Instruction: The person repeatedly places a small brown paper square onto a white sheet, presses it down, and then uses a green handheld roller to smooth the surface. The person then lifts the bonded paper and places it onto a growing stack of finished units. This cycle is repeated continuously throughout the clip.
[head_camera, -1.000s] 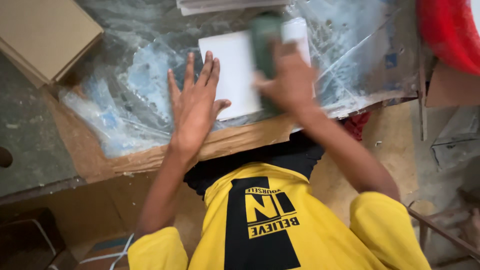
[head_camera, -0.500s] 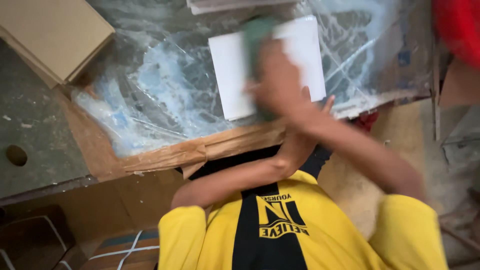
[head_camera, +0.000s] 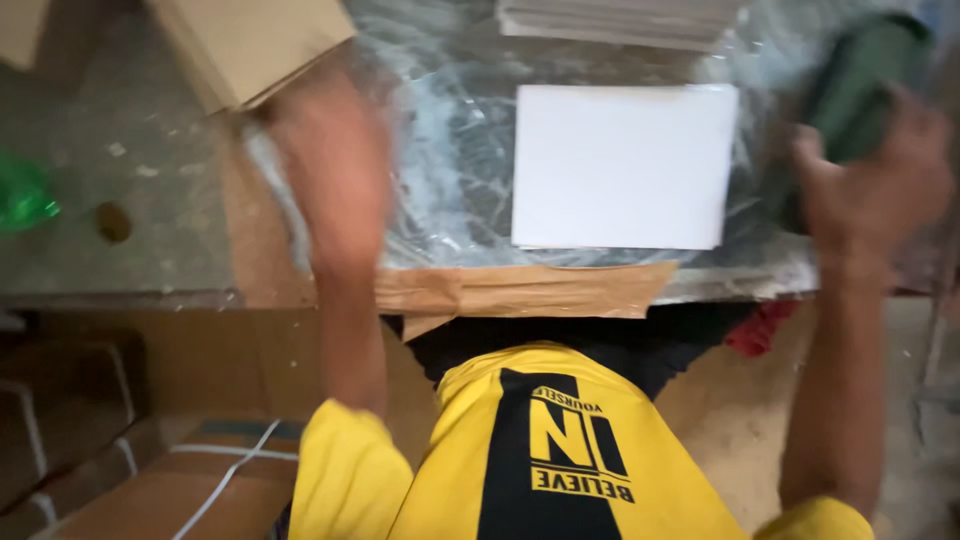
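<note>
Gripping green block (head_camera: 860, 85), right hand (head_camera: 870, 185) fingers closed | left hand (head_camera: 335, 170) blurred, fingers unclear | plastic-covered bench (head_camera: 450, 150), white tile (head_camera: 620, 165)

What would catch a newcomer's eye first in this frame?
A plain white rectangular sheet lies flat in the middle of the plastic-covered table. At far right the right hand grips a dark green object. The left arm is a blur over the table's left side.
</note>
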